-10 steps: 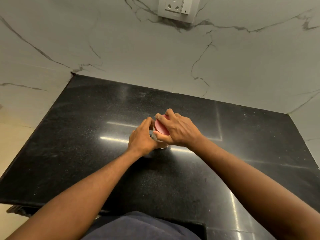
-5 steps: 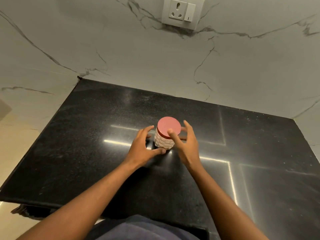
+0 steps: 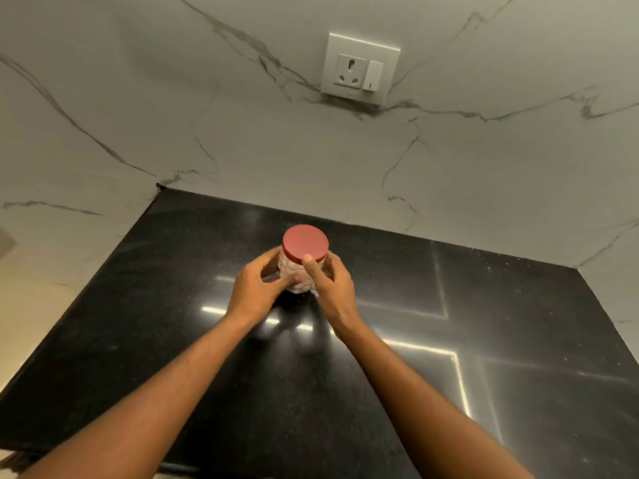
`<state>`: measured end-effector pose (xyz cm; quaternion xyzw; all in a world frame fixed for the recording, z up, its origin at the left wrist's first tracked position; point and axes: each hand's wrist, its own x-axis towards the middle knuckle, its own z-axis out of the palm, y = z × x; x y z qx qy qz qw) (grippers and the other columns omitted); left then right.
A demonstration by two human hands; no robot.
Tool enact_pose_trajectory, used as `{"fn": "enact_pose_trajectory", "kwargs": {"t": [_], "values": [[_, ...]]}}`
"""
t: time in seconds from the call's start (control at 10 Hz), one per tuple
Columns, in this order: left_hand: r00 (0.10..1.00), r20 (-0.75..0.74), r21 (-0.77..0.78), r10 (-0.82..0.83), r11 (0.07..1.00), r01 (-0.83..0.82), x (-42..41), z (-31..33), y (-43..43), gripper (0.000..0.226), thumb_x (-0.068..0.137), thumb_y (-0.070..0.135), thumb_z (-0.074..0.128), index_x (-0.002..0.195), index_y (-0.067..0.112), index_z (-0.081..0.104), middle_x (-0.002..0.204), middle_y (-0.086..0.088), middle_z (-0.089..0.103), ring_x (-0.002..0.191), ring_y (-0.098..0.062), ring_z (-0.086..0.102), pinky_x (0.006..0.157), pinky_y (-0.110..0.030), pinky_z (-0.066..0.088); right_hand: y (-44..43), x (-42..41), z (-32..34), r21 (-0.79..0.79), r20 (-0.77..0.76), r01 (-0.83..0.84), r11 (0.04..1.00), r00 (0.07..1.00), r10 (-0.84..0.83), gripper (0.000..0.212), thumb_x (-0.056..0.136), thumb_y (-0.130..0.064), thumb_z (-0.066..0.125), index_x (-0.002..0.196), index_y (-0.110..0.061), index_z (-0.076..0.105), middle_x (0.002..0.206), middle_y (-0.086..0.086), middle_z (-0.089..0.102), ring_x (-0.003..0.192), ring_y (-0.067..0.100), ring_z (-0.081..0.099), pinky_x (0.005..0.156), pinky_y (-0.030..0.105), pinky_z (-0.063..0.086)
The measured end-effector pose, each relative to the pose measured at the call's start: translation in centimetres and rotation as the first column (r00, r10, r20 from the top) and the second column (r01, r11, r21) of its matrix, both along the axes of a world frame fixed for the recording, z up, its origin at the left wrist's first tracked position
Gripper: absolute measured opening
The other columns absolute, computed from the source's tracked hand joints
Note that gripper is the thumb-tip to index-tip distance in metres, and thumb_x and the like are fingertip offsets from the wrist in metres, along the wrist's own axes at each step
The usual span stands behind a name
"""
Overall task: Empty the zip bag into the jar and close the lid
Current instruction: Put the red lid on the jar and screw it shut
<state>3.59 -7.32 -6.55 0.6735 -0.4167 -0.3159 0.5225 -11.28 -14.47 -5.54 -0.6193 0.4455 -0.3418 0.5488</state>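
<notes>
Since half a second ago, the right hand has closed in; with the left hand, both hands now clamp the textured white jar, its round red lid on, upright on the black bench.

A polished black stone counter, finely speckled, mirrors bright streaks of light beside a small jar whose pale wall carries a bumpy, scale-like relief. The jar's red lid looks like smooth, matt plastic. Behind the jar, the wall is white marble-look stone with grey veins and a soft sheen. High above the jar on that wall, a white socket plate appears to be smooth, slightly glossy plastic.
</notes>
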Motion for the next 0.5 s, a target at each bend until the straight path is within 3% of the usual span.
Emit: {"fn": "enact_pose_trajectory", "kwargs": {"t": [0.2,0.4,0.5], "values": [[0.999,0.008,0.069,-0.031,0.997,0.03,4.1,0.4,-3.3,0.071,0.083,0.02,0.087,0.148,0.019,0.058,0.137,-0.002,0.071,0.125,-0.016,0.066,0.107,-0.037,0.054,-3.0,3.4,0.2,-0.03,-0.119,-0.005,1.0,0.993,0.001,0.071,0.089,-0.063,0.069,0.144,-0.019,0.055,0.133,0.0,0.068,0.119,0.013,0.065,0.103,0.033,0.053],[0.997,0.022,0.121,-0.069,0.991,0.065,5.1,-0.3,-3.8,0.071,0.085,0.021,0.086,0.149,0.019,0.055,0.143,-0.004,0.067,0.126,-0.014,0.063,0.101,-0.026,0.05,-3.5,4.1,-0.3,0.005,-0.176,-0.021,1.0,0.984,0.022,0.08,0.086,-0.067,0.069,0.148,-0.02,0.05,0.14,0.001,0.064,0.123,0.013,0.061,0.104,0.032,0.05],[0.996,0.063,0.154,-0.07,0.986,0.06,4.6,-0.2,-3.3,0.077,0.087,0.03,0.084,0.155,0.02,0.048,0.152,-0.004,0.059,0.139,-0.021,0.055,0.114,-0.042,0.047,-2.9,4.0,-0.3,-0.014,-0.229,-0.035,0.999,0.973,0.031,0.09,0.085,-0.076,0.062,0.155,-0.023,0.04,0.151,0.002,0.054,0.134,0.018,0.055,0.112,0.039,0.045]]}}
